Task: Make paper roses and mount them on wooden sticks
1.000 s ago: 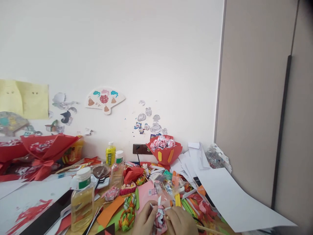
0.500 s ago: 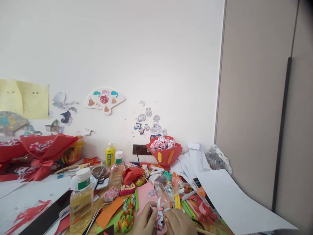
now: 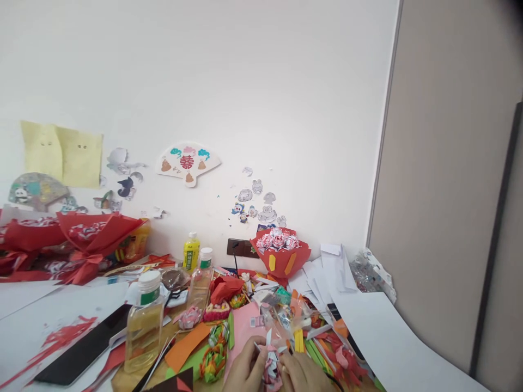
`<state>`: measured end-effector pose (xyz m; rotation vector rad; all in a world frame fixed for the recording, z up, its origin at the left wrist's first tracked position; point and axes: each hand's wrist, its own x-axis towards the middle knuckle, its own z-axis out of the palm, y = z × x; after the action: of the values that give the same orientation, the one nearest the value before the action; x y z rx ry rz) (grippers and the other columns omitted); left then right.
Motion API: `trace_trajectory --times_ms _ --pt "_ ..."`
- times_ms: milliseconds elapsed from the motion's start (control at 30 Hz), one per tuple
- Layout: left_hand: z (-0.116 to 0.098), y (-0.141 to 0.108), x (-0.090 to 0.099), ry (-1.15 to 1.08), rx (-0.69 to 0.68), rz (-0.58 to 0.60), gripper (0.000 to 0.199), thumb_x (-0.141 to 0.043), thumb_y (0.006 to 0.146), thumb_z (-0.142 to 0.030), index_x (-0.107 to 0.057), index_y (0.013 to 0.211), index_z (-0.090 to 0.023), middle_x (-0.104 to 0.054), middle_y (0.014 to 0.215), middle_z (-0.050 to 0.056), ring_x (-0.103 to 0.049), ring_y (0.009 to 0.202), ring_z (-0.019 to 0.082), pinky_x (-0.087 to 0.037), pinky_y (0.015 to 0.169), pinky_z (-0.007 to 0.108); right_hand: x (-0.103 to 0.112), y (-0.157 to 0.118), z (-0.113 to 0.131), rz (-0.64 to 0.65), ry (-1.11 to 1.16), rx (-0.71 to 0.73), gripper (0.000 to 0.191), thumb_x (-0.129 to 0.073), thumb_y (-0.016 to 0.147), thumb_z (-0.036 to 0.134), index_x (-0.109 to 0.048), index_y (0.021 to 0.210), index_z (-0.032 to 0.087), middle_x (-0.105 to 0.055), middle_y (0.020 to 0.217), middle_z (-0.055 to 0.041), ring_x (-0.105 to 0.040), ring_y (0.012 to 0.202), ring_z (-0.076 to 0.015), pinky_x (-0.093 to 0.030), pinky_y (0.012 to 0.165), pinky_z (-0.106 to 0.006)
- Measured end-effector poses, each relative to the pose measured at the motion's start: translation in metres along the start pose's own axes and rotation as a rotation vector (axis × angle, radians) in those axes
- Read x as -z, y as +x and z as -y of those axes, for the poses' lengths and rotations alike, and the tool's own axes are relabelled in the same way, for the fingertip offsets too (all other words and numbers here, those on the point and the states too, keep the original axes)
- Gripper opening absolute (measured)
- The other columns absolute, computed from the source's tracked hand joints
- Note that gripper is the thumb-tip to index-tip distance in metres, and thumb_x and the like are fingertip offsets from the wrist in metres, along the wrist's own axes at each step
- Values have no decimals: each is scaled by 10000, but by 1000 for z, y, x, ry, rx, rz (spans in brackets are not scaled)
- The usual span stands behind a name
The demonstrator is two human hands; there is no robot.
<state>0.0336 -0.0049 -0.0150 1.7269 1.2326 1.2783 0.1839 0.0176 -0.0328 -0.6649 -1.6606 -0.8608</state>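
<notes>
At the lower middle, my left hand (image 3: 245, 367) and my right hand (image 3: 301, 372) face each other around a pink-and-white folded paper flower (image 3: 272, 366). Fingers of both hands are closed on its sides, with white paper tips sticking up between them. The flower's lower part is cut off by the frame edge. A pink sheet (image 3: 242, 325) lies behind my hands. To the left of my left hand sits a green-and-orange folded paper piece (image 3: 213, 363), and beyond it an orange paper strip (image 3: 188, 346).
A clear bottle of yellowish liquid (image 3: 143, 332) stands left, with another bottle (image 3: 200, 283) behind. A black tablet-like slab (image 3: 84, 348) lies further left. A red-wrapped paper bouquet (image 3: 281, 264) stands against the wall. White sheets (image 3: 392, 326) cover the right side.
The camera view has turned slightly left, so the scene sits further right in the frame. Both hands keep their grip on the paper flower, with little finger movement.
</notes>
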Motion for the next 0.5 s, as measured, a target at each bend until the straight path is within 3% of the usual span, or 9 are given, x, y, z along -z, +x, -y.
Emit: trace_trajectory --times_ms 200,333,500 --pt "0 0 -2 -39 12 -6 412 -386 822 -582 -568 910 -223 -637 729 1 -591 700 181 -489 684 260 1 3 -1 -44 63 -5 324 -311 956 238 -565 764 182 -592 549 -13 -553 464 -122 -390 500 -219" --pt "2 1 -2 -30 -22 -46 389 -413 822 -559 -570 891 -210 -634 732 7 -581 681 180 -479 675 268 5 3 1 33 61 -41 276 -353 948 241 -562 781 176 -596 572 -16 -563 493 -127 -393 505 -221" --pt "2 1 -2 -10 -23 -33 386 -392 840 -543 -561 891 -200 -617 727 7 -574 677 178 -466 657 258 6 3 2 52 41 -24 352 -288 967 243 -576 777 177 -601 586 -25 -580 510 -127 -402 512 -217"
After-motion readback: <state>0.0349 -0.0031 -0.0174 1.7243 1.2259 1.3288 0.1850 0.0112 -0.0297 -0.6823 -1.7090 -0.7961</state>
